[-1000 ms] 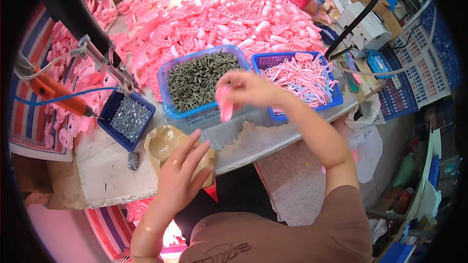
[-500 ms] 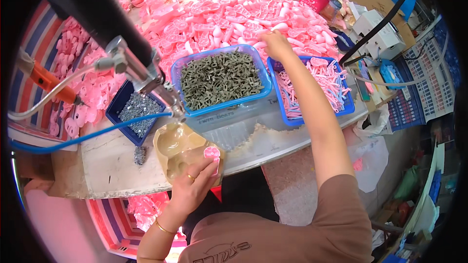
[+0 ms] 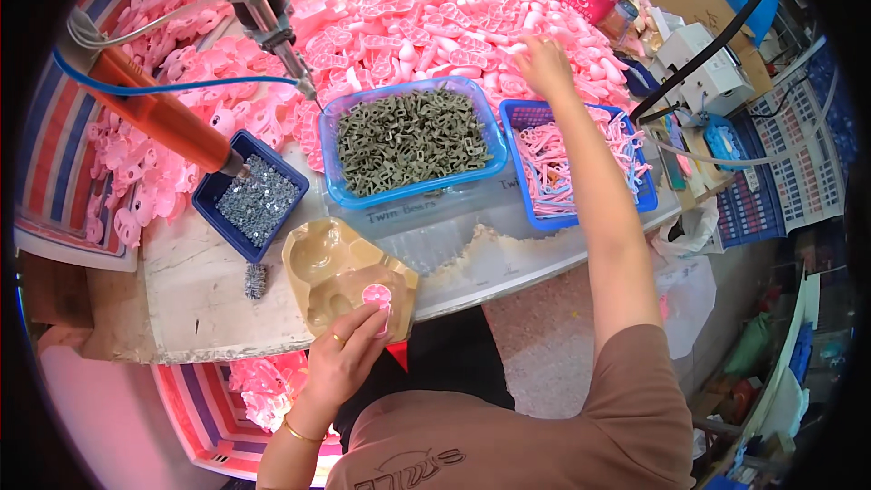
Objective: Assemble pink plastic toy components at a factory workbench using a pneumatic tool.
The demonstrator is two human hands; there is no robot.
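Note:
My left hand presses a small round pink plastic piece onto a tan moulded jig at the table's near edge. My right hand reaches far across to the big heap of pink plastic parts at the back of the table, fingers curled down among them; whether it grips one is hidden. Between the two hands stand a clear blue tub of grey-green parts and a blue basket of thin pink strips.
An orange powered screwdriver with a blue hose hangs at the left above a small blue tray of screws. A metal nozzle hangs over the heap. Boxes and clutter crowd the right; a striped sack lies left.
My right hand has gone from above the grey-parts tub out to the pink heap at the back. My left hand now holds a pink piece on the jig.

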